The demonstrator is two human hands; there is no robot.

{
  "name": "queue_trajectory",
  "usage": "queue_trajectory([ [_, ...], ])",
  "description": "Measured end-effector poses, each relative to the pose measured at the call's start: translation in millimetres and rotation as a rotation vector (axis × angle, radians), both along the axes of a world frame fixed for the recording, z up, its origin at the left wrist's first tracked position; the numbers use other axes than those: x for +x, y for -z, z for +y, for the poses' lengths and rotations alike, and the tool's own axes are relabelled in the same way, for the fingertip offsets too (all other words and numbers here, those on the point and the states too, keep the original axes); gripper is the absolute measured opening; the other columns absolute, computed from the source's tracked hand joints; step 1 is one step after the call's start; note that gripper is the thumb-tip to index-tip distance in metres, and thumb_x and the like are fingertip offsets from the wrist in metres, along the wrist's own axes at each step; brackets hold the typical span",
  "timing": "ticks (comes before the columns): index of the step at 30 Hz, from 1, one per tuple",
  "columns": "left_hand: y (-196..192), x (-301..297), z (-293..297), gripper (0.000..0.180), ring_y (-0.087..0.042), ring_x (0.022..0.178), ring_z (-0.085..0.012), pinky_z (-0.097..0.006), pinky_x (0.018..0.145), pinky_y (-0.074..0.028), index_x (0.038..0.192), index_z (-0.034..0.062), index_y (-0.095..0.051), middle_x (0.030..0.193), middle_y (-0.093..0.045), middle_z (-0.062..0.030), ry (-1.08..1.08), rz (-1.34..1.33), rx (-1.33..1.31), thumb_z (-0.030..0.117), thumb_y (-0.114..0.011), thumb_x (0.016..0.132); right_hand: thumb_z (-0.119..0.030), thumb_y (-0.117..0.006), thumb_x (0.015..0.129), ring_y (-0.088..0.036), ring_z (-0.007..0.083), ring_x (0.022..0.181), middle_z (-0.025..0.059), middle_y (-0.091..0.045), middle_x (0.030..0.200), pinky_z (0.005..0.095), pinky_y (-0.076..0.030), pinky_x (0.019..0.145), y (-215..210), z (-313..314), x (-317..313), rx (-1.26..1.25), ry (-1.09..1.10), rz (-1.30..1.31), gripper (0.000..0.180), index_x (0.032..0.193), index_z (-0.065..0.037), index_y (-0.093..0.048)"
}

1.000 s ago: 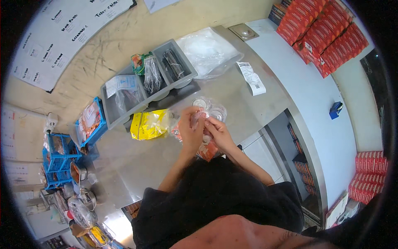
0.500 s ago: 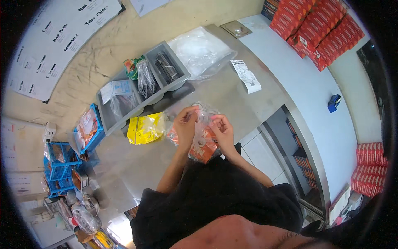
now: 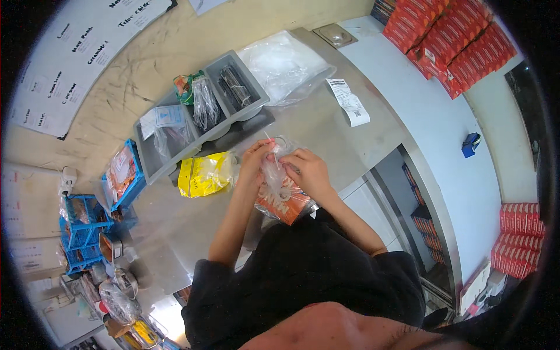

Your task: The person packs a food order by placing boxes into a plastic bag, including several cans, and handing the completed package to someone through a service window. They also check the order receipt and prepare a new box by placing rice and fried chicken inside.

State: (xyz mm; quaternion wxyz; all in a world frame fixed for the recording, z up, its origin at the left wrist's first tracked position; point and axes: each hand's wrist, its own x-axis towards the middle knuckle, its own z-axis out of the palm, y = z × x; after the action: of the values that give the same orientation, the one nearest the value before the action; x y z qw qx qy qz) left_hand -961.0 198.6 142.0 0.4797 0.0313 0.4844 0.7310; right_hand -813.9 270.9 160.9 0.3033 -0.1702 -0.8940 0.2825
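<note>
Near the counter's front edge, in front of my body, is a clear plastic bag (image 3: pixel 273 173) with an orange printed box (image 3: pixel 284 205) inside. Its neck is bunched up between my hands. My left hand (image 3: pixel 252 162) pinches the gathered plastic from the left, and a thin pinkish strip (image 3: pixel 269 137) sticks up at its fingertips. From the right, my right hand (image 3: pixel 310 172) closes its fingers on the same bag neck; its fingertips are partly hidden. A yellow packet (image 3: pixel 201 177) with clear plastic lies just left of my left hand.
Behind the packet, a grey divided organizer (image 3: pixel 204 140) holds wrapped items. Clear plastic bags (image 3: pixel 286 67) and a paper receipt (image 3: pixel 349 102) lie farther back. Blue baskets (image 3: pixel 87 230) stand left. Red boxes (image 3: pixel 431 38) are stacked at far right, with a small blue object (image 3: pixel 470 144) on the white ledge.
My hands have drawn closer together and the bag's neck is now bunched tighter. My right hand has turned inward over the bag. The pinkish strip now stands out above my left fingertips.
</note>
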Motion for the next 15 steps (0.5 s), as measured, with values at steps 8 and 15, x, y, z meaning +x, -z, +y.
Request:
queue_trajectory([
  [8, -12, 16, -3, 0.009, -0.049, 0.055, -0.0068, -0.020, 0.049, -0.041, 0.087, 0.0040, -0.060, 0.075, -0.058, -0.0027, 0.004, 0.186, 0.065, 0.003, -0.061, 0.078, -0.007, -0.064, 0.071, -0.058, 0.0204, 0.073, 0.0057, -0.060, 0.084, 0.0300, -0.046, 0.062, 14, 3, -8, -0.075, -0.143, 0.311, 0.024, 0.095, -0.009, -0.063],
  [15, -16, 33, -9, 0.012, -0.053, 0.061, -0.0085, -0.023, 0.055, -0.042, 0.090, -0.0004, -0.061, 0.073, -0.059, -0.0048, -0.077, 0.803, -0.014, 0.001, -0.057, 0.079, -0.002, -0.054, 0.083, -0.060, 0.0118, 0.074, 0.0076, -0.062, 0.091, 0.0217, -0.049, 0.066, 14, -8, -18, -1.334, 0.013, 0.556, 0.014, 0.096, -0.001, -0.060],
])
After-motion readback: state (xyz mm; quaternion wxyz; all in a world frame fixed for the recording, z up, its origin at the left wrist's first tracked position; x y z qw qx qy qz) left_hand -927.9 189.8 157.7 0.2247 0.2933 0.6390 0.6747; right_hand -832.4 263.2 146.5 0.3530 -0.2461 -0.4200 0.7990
